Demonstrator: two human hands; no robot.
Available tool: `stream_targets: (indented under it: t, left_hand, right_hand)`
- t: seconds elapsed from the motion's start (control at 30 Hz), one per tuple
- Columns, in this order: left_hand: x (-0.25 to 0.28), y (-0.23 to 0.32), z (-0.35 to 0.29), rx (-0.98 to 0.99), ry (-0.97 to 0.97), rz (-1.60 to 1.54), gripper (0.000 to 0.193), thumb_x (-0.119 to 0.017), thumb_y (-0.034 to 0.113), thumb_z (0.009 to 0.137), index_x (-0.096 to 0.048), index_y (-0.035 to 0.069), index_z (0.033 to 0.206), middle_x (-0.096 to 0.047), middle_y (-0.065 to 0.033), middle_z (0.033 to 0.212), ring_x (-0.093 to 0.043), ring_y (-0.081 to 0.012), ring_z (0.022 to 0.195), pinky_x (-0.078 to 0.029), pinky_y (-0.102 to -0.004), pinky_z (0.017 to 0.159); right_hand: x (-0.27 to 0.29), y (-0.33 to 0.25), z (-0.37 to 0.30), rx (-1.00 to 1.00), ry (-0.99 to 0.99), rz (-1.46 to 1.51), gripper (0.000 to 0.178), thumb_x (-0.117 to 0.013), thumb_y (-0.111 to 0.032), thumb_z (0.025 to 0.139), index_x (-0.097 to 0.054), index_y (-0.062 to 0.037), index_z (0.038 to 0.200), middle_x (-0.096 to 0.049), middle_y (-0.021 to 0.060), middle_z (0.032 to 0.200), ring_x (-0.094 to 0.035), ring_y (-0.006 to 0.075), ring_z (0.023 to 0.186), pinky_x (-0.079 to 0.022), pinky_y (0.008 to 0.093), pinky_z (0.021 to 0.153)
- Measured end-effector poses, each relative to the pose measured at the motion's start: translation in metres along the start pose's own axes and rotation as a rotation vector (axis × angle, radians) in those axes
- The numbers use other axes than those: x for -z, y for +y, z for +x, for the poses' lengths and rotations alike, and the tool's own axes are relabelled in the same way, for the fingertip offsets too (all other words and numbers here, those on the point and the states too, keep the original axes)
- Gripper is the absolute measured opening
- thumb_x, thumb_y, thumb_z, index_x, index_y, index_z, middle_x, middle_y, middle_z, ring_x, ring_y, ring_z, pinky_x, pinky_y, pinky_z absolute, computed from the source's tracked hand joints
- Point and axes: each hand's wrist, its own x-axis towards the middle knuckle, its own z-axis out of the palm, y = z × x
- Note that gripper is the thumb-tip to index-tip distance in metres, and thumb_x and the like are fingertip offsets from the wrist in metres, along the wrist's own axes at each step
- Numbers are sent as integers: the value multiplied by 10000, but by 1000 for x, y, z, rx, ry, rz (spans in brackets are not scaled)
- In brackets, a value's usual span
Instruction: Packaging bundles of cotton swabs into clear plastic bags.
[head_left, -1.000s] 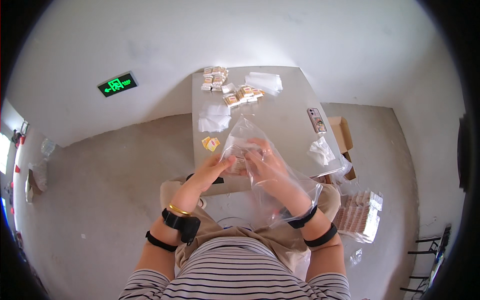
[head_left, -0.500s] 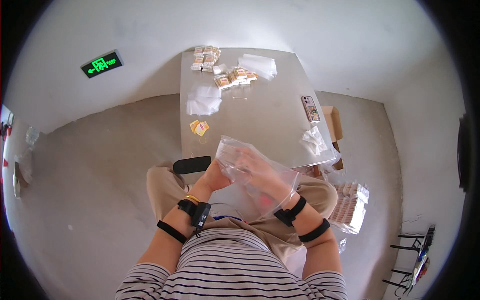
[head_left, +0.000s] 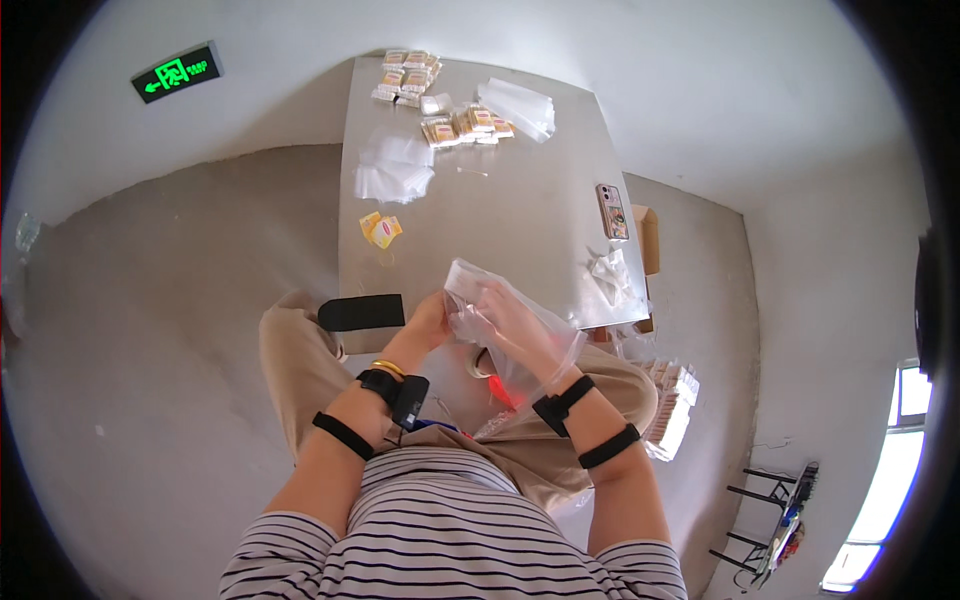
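Hands [head_left: 432, 318] on clear plastic bag [head_left: 516, 372]

Pale walls [head_left: 700, 90], grey floor [head_left: 180, 400], silvery table [head_left: 520, 225], bright window [head_left: 884, 490] at right, green-lit sign [head_left: 175, 73]

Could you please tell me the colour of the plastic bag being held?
The bag is clear, see-through plastic, shown best in the head view.

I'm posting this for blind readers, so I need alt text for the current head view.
A person's left hand holds a clear bag, the right hand showing through its plastic, at the near edge of a metal table. On it lie piled packets, yellow cards and a phone.
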Motion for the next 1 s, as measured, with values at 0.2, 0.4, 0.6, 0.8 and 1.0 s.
stream_targets:
  t: [0.2, 0.4, 0.6, 0.8, 1.0]
  left_hand:
    - [-29, 23, -41, 226, 138, 141, 562, -339, 546, 989, -555, 94, 1245, -638, -94, 1122, -638, -215, 1018, -544, -378, 843]
    - [-15, 25, -42, 84, 276, 866, 416, -521, 400, 959, -606, 17, 1096, -681, -157, 939, -700, -251, 700, -570, -376, 664]
    - [-13, 32, -53, -58, 331, 1242, 325, -531, 289, 957, -637, 4, 843, -664, -107, 641, -684, -207, 576, -546, -329, 600]
    - [-12, 39, -54, -144, 271, 1495, 315, -515, 262, 962, -613, -22, 868, -665, -152, 696, -676, -252, 575, -540, -337, 562]
    - [-35, 38, -53, -188, 312, 1741, 328, -615, 335, 895, -594, 11, 848, -665, -158, 743, -667, -323, 723, -517, -396, 648]
  right_hand:
    - [-30, 42, 11, 0, 10, -109, 315, -583, -104, 823, -563, -28, 1128, -506, 187, 1275, -507, 339, 1168, -440, 401, 957]
    - [-57, 65, 24, 4, -5, -115, 390, -597, -81, 766, -633, -101, 1153, -531, 195, 1202, -510, 339, 1147, -436, 412, 970]
    - [-75, 66, 22, -243, 30, -217, 279, -594, -148, 787, -682, -140, 1052, -549, 181, 1108, -550, 352, 1058, -460, 427, 903]
    - [-86, 75, 25, -265, 43, -96, 240, -565, -170, 837, -608, -97, 1061, -534, 200, 1105, -593, 390, 977, -483, 466, 837]
    - [-98, 105, 15, -184, 50, -212, 309, -544, -139, 859, -516, -58, 1156, -550, 214, 1099, -578, 386, 995, -468, 463, 865]
